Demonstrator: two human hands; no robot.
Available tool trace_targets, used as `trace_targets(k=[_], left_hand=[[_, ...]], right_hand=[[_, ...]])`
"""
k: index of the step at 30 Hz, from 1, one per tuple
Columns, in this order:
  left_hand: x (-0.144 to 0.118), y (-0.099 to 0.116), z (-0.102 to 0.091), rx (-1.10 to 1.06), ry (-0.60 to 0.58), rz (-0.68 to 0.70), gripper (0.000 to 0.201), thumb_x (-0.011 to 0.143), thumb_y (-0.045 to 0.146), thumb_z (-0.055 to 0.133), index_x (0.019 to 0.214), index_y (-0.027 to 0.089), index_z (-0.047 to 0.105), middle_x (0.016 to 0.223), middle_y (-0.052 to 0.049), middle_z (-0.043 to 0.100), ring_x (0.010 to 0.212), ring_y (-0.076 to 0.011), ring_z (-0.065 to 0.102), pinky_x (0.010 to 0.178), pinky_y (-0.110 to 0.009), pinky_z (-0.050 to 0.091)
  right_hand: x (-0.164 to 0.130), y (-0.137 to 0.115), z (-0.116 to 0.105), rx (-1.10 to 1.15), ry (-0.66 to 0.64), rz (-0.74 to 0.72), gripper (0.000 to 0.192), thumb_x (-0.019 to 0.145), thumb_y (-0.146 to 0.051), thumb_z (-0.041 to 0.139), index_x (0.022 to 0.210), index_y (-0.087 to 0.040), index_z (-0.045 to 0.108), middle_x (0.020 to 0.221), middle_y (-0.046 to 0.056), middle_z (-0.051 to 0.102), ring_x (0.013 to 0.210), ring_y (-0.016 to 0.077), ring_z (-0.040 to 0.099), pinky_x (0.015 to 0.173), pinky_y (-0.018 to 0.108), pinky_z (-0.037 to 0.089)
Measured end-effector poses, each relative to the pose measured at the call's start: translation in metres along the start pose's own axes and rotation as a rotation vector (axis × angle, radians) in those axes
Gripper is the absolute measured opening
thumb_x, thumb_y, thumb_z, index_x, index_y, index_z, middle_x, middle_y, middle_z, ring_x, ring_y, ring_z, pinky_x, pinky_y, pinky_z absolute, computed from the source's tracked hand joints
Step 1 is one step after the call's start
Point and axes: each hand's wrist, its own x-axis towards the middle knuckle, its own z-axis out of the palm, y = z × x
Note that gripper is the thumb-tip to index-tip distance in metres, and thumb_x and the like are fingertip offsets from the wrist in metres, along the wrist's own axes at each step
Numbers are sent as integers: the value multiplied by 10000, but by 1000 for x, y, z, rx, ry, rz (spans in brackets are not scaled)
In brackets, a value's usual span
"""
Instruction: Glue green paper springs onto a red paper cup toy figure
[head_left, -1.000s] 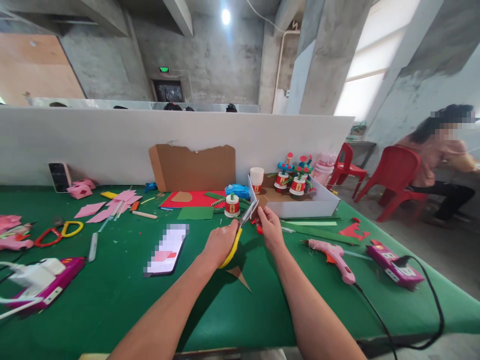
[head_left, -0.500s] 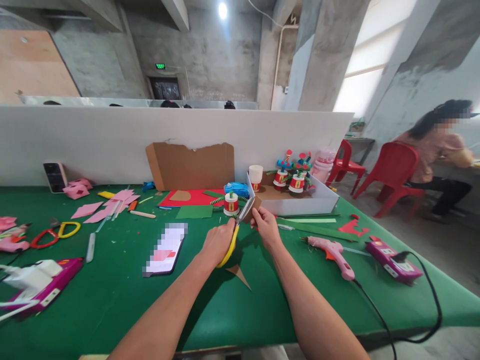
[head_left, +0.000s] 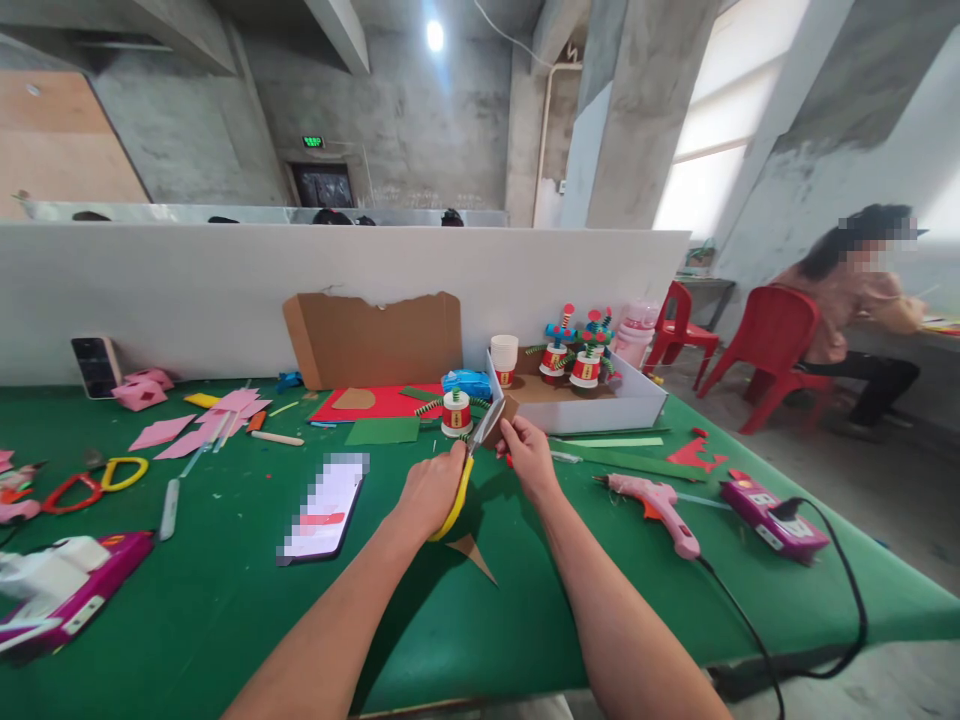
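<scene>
My left hand (head_left: 433, 490) is closed on the yellow handles of a pair of scissors (head_left: 459, 500), blades pointing up and away. Between the fingertips of my right hand (head_left: 531, 458) is a small piece of brown cardboard (head_left: 505, 415), set against the scissor blades. A pointed cardboard scrap (head_left: 474, 556) lies on the table below my hands. Just beyond the blades stands a red and white paper cup figure (head_left: 456, 413) with striped green arms. Whether the blades are cutting right now cannot be made out.
A white box (head_left: 622, 411) holds paper cups and finished-looking figures. On the right lie a pink glue gun (head_left: 660, 505) and a purple power strip (head_left: 776, 520) with a black cable. To the left are a phone (head_left: 322, 515), pink paper pieces (head_left: 232, 405) and another power strip (head_left: 105, 580).
The whole view has shifted slightly, so things appear a little further left and lower. Both hands keep their hold on the scissors and the cardboard, with little visible movement.
</scene>
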Motion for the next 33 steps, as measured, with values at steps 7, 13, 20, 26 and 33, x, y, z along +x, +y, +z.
trace_targets(k=[7, 13, 20, 26, 33], left_hand=[[1, -2, 2, -1, 15, -19, 257, 887, 112, 389, 1132, 153, 452, 1020, -139, 693, 932, -298, 695, 743, -378, 526], [2, -3, 1, 16, 14, -12, 234, 893, 124, 394, 1116, 147, 461, 1006, -148, 702, 923, -302, 700, 749, -385, 532], [2, -1, 1, 27, 5, -20, 260, 902, 120, 390, 1153, 148, 448, 1006, -151, 701, 932, -293, 702, 762, -376, 534], [2, -1, 1, 36, -4, -25, 272, 904, 111, 381, 1165, 150, 445, 995, -148, 707, 919, -273, 707, 764, -355, 537], [2, 0, -1, 25, -12, -26, 256, 917, 128, 371, 1160, 162, 444, 977, -143, 712, 907, -275, 710, 757, -357, 537]], right_hand=[[-2, 4, 5, -9, -49, -10, 478, 696, -670, 628, 595, -226, 481, 444, -49, 500, 428, 119, 471, 475, 247, 400], [-3, 6, 8, 11, -42, 11, 476, 681, -680, 634, 614, -225, 510, 441, -48, 504, 422, 124, 475, 473, 251, 394], [-3, 6, 8, 30, -32, 2, 485, 674, -692, 642, 617, -225, 523, 450, -42, 527, 434, 126, 492, 492, 255, 412], [-3, 5, 8, 49, -32, 12, 502, 655, -708, 649, 622, -221, 532, 450, -43, 529, 435, 127, 499, 495, 257, 430], [-4, 5, 8, 72, -33, 23, 488, 668, -684, 660, 614, -221, 515, 466, -49, 522, 429, 119, 487, 506, 259, 447]])
